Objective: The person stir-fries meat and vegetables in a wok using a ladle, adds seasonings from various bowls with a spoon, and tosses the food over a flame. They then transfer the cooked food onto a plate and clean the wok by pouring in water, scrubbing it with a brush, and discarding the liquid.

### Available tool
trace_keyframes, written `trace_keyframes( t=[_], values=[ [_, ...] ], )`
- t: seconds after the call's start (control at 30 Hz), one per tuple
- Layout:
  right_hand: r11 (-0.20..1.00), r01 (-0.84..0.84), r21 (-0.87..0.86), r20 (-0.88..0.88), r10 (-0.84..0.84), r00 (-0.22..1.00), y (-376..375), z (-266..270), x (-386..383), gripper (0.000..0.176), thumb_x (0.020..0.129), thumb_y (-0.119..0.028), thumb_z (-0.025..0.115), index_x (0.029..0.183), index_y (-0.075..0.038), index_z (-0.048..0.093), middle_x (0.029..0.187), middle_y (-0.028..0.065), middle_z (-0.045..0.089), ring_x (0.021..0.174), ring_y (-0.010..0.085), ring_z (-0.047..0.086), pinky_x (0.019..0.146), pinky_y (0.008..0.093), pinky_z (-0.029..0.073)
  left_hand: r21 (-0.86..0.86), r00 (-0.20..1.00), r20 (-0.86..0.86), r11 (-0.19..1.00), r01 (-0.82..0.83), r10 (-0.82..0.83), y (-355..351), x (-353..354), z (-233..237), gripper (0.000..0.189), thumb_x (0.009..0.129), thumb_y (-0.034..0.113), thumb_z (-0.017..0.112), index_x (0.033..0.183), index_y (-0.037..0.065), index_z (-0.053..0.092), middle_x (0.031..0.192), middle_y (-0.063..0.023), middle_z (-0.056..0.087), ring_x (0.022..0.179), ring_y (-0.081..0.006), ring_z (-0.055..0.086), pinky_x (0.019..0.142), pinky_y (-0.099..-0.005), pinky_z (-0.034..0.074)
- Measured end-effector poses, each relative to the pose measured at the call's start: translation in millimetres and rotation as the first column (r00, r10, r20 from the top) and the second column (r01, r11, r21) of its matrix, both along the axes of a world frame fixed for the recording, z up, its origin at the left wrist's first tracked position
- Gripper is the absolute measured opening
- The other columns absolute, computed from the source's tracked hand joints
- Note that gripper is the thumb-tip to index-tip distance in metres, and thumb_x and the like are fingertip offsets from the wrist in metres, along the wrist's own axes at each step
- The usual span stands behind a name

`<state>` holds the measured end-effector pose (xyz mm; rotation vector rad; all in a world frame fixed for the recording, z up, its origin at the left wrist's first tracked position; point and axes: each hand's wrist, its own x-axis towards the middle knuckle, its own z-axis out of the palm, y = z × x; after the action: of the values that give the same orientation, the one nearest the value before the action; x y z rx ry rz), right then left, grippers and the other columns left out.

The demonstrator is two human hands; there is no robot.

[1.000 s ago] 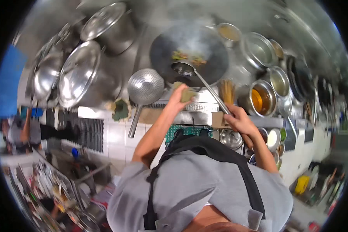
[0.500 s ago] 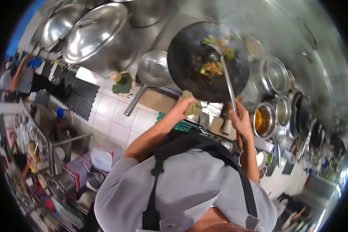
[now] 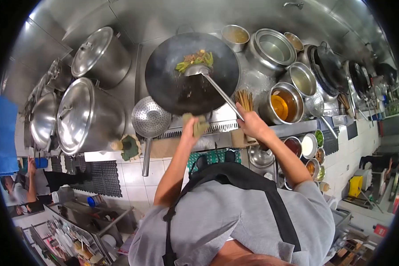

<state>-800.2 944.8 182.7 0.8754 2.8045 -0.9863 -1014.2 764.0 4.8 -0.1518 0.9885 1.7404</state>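
Note:
A large black wok [image 3: 173, 84] sits on the stove in front of me, with green vegetables and meat [image 3: 195, 59] piled at its far side. My left hand [image 3: 191, 129] grips the wok's near rim through a folded green cloth [image 3: 200, 125]. My right hand [image 3: 252, 123] holds the long handle of a metal ladle [image 3: 198, 70], whose bowl rests against the food in the wok.
Big lidded steel pots [image 3: 82, 113] stand to the left. A perforated skimmer [image 3: 150, 119] lies beside the wok. Sauce and oil pots [image 3: 284, 103] and small condiment bowls [image 3: 309, 146] crowd the right. Another person [image 3: 24, 190] stands at far left. Low shelves hold dishes.
The view has swung, so the wok now sits centred and level. The ladle's bowl has come to the food pile at the far side; both hands keep their grips.

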Motion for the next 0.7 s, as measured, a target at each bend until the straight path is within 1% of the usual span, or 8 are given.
trace_keyframes(
  t=[0.07,0.17,0.27,0.3,0.37,0.57,0.63,0.7],
  values=[
    [0.999,-0.011,0.048,-0.209,0.021,0.978,-4.0,-9.9,14.2,0.061,0.091,-0.010,0.067,0.145,0.009,0.046,0.109,0.0362,0.066,0.102,0.0460,0.068,0.090,0.0472,0.052,-0.041,0.998,-0.057,0.999,0.014,-0.016,-28.6,15.6,-4.4,0.038,0.092,0.023,0.061,0.126,0.007,0.058,0.117,-0.0185,0.069,0.093,-0.0340,0.072,0.071,-0.0516,0.062],
    [0.991,0.068,-0.118,-0.176,-0.088,0.980,-21.4,2.8,33.1,0.061,0.092,-0.010,0.068,0.146,0.008,0.047,0.106,0.0278,0.071,0.095,0.0324,0.072,0.086,0.0407,0.054,-0.074,0.997,-0.053,0.995,-0.062,0.058,-32.1,24.0,54.5,0.041,0.090,0.020,0.062,0.128,0.008,0.055,0.113,-0.0194,0.069,0.088,-0.0345,0.071,0.065,-0.0471,0.062],
    [0.940,0.158,-0.303,-0.176,-0.219,0.960,-36.9,-0.8,50.7,0.060,0.093,-0.018,0.069,0.143,0.009,0.051,0.114,0.0277,0.071,0.100,0.0321,0.071,0.089,0.0394,0.053,-0.128,0.993,0.098,0.990,-0.055,0.068,-13.0,-23.9,85.7,0.031,0.088,0.016,0.067,0.116,0.008,0.057,0.103,-0.0152,0.069,0.085,-0.0348,0.072,0.061,-0.0454,0.060],
    [0.921,0.183,-0.344,-0.125,-0.238,0.963,-42.8,13.0,54.7,0.062,0.094,-0.017,0.068,0.147,0.007,0.048,0.113,0.0232,0.071,0.097,0.0232,0.068,0.088,0.0357,0.052,-0.105,0.994,0.098,0.993,-0.046,0.056,-18.8,-29.8,93.5,0.030,0.088,0.017,0.067,0.114,0.008,0.057,0.101,-0.0151,0.068,0.083,-0.0342,0.072,0.060,-0.0448,0.060],
    [0.930,0.200,-0.307,-0.227,-0.275,0.934,-56.1,22.6,63.7,0.063,0.095,-0.016,0.067,0.149,0.006,0.046,0.116,0.0225,0.071,0.101,0.0216,0.067,0.090,0.0350,0.051,-0.058,0.996,0.086,0.998,-0.027,0.032,-27.9,-41.4,106.6,0.028,0.087,0.018,0.068,0.112,0.008,0.057,0.097,-0.0148,0.068,0.080,-0.0331,0.072,0.058,-0.0436,0.059],
    [0.948,0.273,-0.166,-0.628,-0.314,0.711,-79.8,-7.0,36.5,0.059,0.102,-0.008,0.056,0.156,0.006,0.036,0.139,0.0224,0.061,0.127,0.0253,0.058,0.108,0.0357,0.043,-0.116,0.956,-0.289,0.989,-0.090,0.054,-54.8,-11.7,158.3,0.034,0.085,0.009,0.068,0.116,0.005,0.056,0.100,-0.0137,0.068,0.078,-0.0285,0.072,0.062,-0.0456,0.060],
    [0.884,0.322,-0.338,-0.636,-0.467,0.614,-78.8,-44.6,5.3,0.058,0.103,-0.007,0.054,0.156,0.004,0.035,0.137,0.0219,0.062,0.121,0.0266,0.061,0.105,0.0360,0.045,-0.068,0.860,-0.499,0.984,-0.166,0.110,-59.5,4.1,136.9,0.041,0.083,0.003,0.067,0.121,0.004,0.054,0.104,-0.0120,0.067,0.085,-0.0245,0.071,0.070,-0.0417,0.061],
    [0.803,0.343,-0.487,-0.502,-0.579,0.643,-83.9,-69.5,-32.0,0.050,0.104,-0.011,0.054,0.151,-0.001,0.040,0.106,0.0121,0.060,0.086,0.0180,0.055,0.075,0.0317,0.043,-0.014,0.794,-0.590,0.981,-0.192,0.147,-55.8,14.2,117.1,0.052,0.080,-0.001,0.067,0.128,0.002,0.048,0.110,-0.0089,0.065,0.097,-0.0189,0.067,0.077,-0.0342,0.058]
  ],
)
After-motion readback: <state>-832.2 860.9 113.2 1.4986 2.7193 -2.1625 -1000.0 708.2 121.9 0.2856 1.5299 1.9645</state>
